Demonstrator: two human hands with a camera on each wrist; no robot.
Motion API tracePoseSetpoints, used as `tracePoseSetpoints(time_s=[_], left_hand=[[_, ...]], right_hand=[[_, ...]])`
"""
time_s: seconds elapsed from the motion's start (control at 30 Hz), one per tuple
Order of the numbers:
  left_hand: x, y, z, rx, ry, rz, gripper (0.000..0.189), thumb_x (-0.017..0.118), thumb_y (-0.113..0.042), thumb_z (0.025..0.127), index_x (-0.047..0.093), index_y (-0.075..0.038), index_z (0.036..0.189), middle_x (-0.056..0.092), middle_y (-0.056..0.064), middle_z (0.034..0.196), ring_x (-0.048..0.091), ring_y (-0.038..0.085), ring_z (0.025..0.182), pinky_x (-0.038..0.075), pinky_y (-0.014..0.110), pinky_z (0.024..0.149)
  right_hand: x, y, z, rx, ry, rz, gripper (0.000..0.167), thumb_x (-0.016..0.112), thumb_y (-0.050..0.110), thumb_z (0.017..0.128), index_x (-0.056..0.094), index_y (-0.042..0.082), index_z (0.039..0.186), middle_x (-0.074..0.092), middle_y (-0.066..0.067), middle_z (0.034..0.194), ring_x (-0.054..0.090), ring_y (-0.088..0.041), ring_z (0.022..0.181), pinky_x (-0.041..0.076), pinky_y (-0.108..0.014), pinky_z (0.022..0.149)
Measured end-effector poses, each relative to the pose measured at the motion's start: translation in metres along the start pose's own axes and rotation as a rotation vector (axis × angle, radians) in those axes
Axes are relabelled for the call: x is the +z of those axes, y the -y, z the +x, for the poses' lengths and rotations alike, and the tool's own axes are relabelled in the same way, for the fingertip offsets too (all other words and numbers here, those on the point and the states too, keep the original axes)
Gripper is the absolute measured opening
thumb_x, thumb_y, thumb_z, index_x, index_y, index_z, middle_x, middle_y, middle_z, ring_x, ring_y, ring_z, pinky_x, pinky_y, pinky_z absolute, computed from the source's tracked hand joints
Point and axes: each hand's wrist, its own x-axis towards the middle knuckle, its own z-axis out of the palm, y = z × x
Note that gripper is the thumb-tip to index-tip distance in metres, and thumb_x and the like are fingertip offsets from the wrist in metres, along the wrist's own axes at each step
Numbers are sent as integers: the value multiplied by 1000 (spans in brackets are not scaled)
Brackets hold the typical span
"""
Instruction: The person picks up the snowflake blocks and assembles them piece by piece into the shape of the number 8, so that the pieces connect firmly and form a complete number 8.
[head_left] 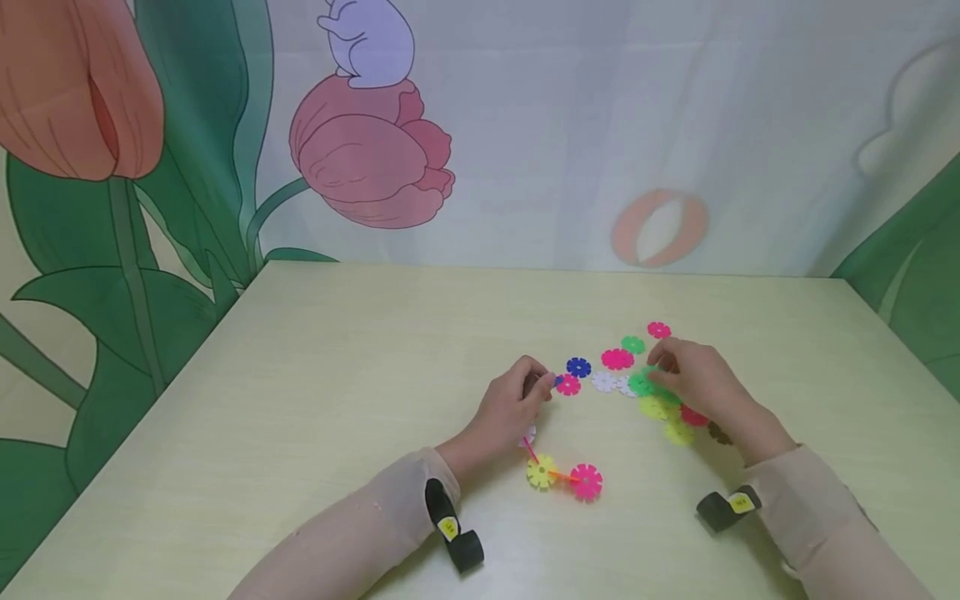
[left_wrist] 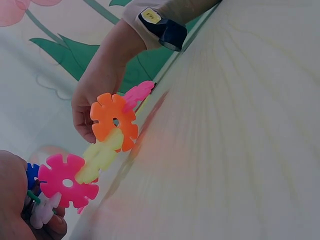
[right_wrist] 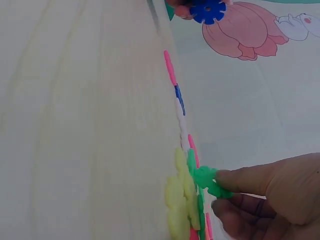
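Note:
My left hand [head_left: 510,404] grips a chain of interlocked, notched plastic snowflake discs. In the left wrist view the chain shows a pink disc [left_wrist: 55,172], a yellow disc [left_wrist: 97,162], an orange disc [left_wrist: 102,122] and another pink disc [left_wrist: 139,95] at its free end. A white disc [left_wrist: 45,211], a green edge and a blue disc [left_wrist: 32,172] sit by the fingers, which partly hide them. Over the loose pile at right, my right hand [head_left: 697,375] pinches a green snowflake disc [right_wrist: 204,177] between thumb and fingers.
Loose discs lie on the pale table [head_left: 337,375]: a blue disc [head_left: 578,367], a pink disc [head_left: 617,359], a white disc [head_left: 604,381], a yellow disc [head_left: 679,432] and several others. A brown disc [head_left: 718,433] is partly behind the right wrist. A printed curtain [head_left: 525,167] hangs behind.

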Motion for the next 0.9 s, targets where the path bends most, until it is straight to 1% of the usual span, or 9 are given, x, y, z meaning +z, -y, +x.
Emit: tracePoseSetpoints(time_s=[0.13,0.23,0.37,0.5,0.67,0.8,0.9], left_hand=[[0,0,0,1,0,-1,20,49,-33,101,53,-14,104,63,3,94,52,14,84,43,24,75],[0,-1,0,4,-2,2,20,48,-33,101,53,-14,102,64,4,94,52,15,83,43,24,75],[0,-2,-1,15,-1,0,20,47,-32,101,53,-13,102,64,5,93,52,15,81,42,23,73],[0,-3,-2,20,8,-11,20,47,-31,101,53,-12,101,64,6,93,51,14,78,42,22,71],[1,-1,0,20,15,-12,21,47,-32,102,53,-12,102,63,6,92,51,14,74,42,22,70],[1,-1,0,10,22,-10,21,48,-33,101,53,-13,102,63,3,91,51,14,74,42,22,70],[1,-2,-1,2,28,-12,20,49,-32,101,53,-13,102,65,2,91,51,14,74,42,22,70]], right_hand=[[-3,1,-1,-10,-11,66,23,66,14,90,62,-1,106,65,-15,95,56,-24,82,52,-33,73],[-6,2,-3,-14,-5,140,24,65,16,91,60,-2,106,65,-13,90,56,-19,72,50,-26,65],[-8,6,-5,-55,15,245,24,63,17,93,57,-3,105,64,-10,80,57,-16,63,52,-23,59],[-6,14,-7,-93,53,347,23,62,16,94,56,-4,104,65,-11,75,60,-16,61,53,-24,58],[-2,28,-8,-93,111,470,24,60,14,94,54,-5,108,67,-15,78,62,-16,64,55,-24,60],[3,39,-10,-111,135,538,26,60,13,95,53,-7,109,67,-17,79,64,-16,64,56,-25,61],[7,44,-12,-119,140,566,27,60,13,94,53,-8,111,67,-18,80,65,-17,64,57,-27,62]])
